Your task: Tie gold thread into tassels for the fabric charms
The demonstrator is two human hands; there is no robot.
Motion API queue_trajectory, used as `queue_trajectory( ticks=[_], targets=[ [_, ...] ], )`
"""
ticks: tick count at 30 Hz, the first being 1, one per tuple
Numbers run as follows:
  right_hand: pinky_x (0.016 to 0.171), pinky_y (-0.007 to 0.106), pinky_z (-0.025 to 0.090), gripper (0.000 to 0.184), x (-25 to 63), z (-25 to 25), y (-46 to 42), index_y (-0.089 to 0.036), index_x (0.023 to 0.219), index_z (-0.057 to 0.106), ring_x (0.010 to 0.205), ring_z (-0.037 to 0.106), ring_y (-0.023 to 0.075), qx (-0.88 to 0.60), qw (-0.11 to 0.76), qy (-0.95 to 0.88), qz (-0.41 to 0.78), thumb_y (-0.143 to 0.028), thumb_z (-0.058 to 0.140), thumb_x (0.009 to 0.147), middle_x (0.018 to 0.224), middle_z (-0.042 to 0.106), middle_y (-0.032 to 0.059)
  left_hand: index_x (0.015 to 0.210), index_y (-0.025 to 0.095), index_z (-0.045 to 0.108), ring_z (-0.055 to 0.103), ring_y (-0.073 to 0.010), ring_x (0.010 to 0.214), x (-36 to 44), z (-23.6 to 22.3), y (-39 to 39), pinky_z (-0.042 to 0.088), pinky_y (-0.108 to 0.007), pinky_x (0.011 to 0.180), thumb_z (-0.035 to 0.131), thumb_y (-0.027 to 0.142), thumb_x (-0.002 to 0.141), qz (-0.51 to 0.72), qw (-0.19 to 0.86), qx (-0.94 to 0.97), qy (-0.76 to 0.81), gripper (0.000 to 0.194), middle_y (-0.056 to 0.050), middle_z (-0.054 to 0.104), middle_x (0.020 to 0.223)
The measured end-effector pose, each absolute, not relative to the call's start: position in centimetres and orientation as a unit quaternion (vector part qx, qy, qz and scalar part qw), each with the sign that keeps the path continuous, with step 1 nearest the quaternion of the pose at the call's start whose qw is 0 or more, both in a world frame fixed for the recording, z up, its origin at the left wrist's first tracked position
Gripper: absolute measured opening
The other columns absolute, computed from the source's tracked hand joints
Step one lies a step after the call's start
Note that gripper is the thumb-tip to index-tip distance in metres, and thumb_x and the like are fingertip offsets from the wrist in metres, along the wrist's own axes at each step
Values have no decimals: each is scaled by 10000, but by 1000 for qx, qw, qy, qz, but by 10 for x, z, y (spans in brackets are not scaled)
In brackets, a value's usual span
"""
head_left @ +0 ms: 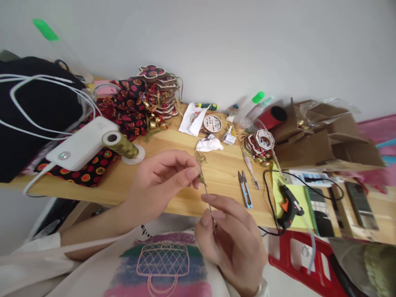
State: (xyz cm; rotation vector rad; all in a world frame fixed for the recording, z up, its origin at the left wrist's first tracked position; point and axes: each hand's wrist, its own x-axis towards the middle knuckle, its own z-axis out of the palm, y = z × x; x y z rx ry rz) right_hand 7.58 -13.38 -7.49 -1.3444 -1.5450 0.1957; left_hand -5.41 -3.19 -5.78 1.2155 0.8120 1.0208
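A thin dark cord (204, 187) runs slanting between my two hands, just in front of the wooden table's front edge. The thumb and forefinger of my left hand (168, 179) pinch its upper part, where loose olive strands (201, 158) stick out above the fingertips. My right hand (232, 241) is lower and nearer my body, its thumb and fingers closed on the lower part of the cord. What else sits inside the right fingers is too small to tell. A spool of olive thread (123, 146) stands tilted left of my left hand. Blue thread snips (245, 189) lie right of my hands.
Stacked patterned ornaments with bells (162, 93) stand at the back left, near a white power bank (82, 144). Crumpled white paper (209, 143) and a round tag (213, 123) lie mid-table. A black glue gun (289, 206) and an open cardboard box (328, 144) are at the right.
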Motion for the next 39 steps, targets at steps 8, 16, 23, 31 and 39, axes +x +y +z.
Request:
queue_trajectory(
  ticks=[8, 16, 23, 31, 39],
  targets=[
    [564, 249, 558, 429, 56, -96, -119, -230, 1229, 543, 616, 619, 112, -534, 630, -526, 202, -36, 577, 848, 766, 615, -22, 781, 211, 666, 642, -87, 668, -58, -66, -33, 522, -160, 642, 630, 93, 858, 480, 531, 615, 329, 145, 41, 677, 705],
    [519, 174, 446, 289, 65, -73, -113, -250, 1193, 509, 555, 517, 71, -549, 552, -529, 338, -176, 576, 921, 678, 534, -77, 846, 209, 629, 612, -99, 733, -64, -72, -29, 497, -201, 718, 600, 63, 881, 471, 365, 741, 311, 153, 29, 671, 785],
    [515, 170, 424, 217, 68, -73, -115, -262, 1167, 516, 500, 531, 61, -614, 473, -584, 243, -168, 501, 972, 622, 541, -95, 889, 204, 629, 602, -105, 712, -64, -78, -23, 491, -225, 663, 615, 80, 887, 510, 328, 751, 262, 124, 27, 652, 764],
    [473, 162, 398, 208, 64, -74, -117, -244, 1148, 487, 487, 511, 53, -597, 476, -607, 220, -149, 495, 964, 651, 548, -86, 934, 215, 649, 661, -116, 778, -65, -81, -27, 533, -244, 739, 602, 103, 910, 510, 365, 734, 261, 123, 7, 715, 865],
    [429, 166, 324, 198, 62, -75, -116, -262, 1133, 460, 432, 400, 49, -573, 489, -592, 286, -150, 478, 971, 572, 411, -117, 992, 224, 665, 742, -135, 870, -66, -84, -34, 598, -256, 817, 609, 125, 928, 518, 446, 670, 289, 131, 2, 780, 960]
  ],
)
